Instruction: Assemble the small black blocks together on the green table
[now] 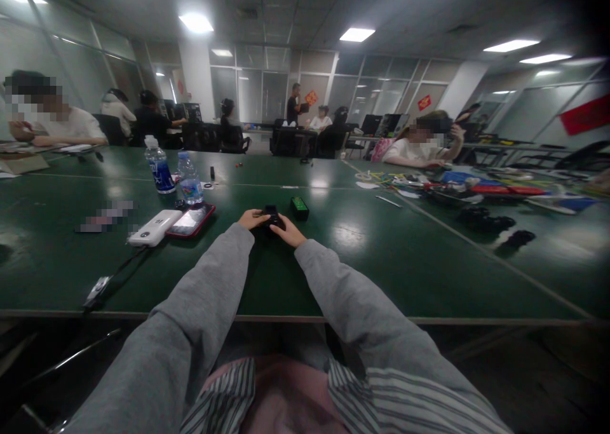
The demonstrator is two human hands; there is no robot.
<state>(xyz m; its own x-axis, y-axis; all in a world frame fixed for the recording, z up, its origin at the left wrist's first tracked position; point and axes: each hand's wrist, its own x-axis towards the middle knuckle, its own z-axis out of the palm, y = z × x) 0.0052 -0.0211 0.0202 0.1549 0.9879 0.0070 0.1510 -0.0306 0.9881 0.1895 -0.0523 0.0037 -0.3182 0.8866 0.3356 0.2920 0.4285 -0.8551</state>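
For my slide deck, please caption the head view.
Left hand and right hand hold a black object at a green table, near a green-topped box.

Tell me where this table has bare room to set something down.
Bare: right of the green-topped box, short of the thin stick; also between the grey sleeves, nearer than the black device. Crowded: left, around the bottles, power bank and red-edged phone; right, around the tangled cables.

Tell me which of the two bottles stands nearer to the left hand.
The blue-capped bottle; the white-capped bottle stands farther left, away from the left hand.
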